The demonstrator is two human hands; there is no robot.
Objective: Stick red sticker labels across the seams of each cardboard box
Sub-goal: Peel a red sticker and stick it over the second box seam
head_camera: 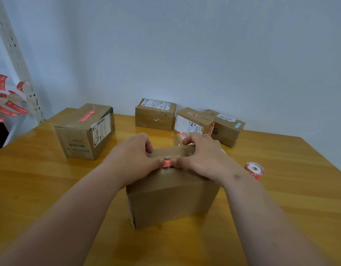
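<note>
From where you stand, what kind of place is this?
Probably a small parcel-packing corner: several taped cardboard boxes with shipping labels sit on a wooden table, beside a roll of red stickers.

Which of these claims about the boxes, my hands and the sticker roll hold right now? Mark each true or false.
1. Both thumbs press a red sticker onto the near box. True.
2. The sticker roll lies left of that box. False: it lies to its right, on the table.
3. The large box at far left already carries a red sticker on top. True.
4. The right hand is lifted clear of the near box. False: it rests on its top, as does the left hand.
5. The table is grey metal. False: it is yellowish wood.
</note>
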